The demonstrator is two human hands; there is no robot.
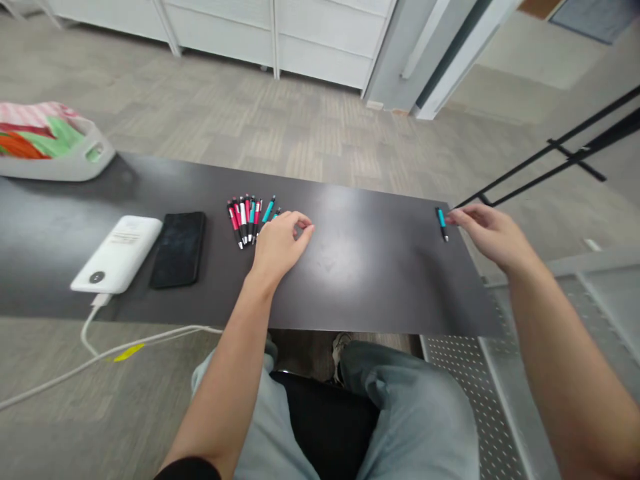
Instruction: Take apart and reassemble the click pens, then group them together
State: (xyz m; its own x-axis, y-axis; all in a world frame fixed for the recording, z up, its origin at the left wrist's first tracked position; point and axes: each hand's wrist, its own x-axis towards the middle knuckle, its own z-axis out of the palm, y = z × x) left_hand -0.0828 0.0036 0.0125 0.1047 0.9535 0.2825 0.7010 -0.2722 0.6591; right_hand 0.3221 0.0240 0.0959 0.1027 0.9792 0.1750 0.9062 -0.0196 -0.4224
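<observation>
My left hand (pixel 283 243) hovers over the dark table, its fingers loosely curled and a gap left between thumb and forefinger. Beside it, on its left, lies a row of click pens (pixel 245 219) with pink, white and teal barrels and black grips. A teal pen (pixel 269 209) lies slightly apart, and another teal pen (pixel 277 213) is partly hidden behind the hand. At the table's right end a single teal pen (pixel 442 224) lies by itself. My right hand (pixel 487 230) is just right of that pen, fingers bent, tips at or very near its side; contact is unclear.
On the left of the table (pixel 350 280) are a black phone (pixel 178 250) and a white power bank (pixel 119 255) with a plugged-in white cable (pixel 145 343). A white basket (pixel 87 160) holds colourful packets. A black metal frame (pixel 555 153) stands beyond the right edge.
</observation>
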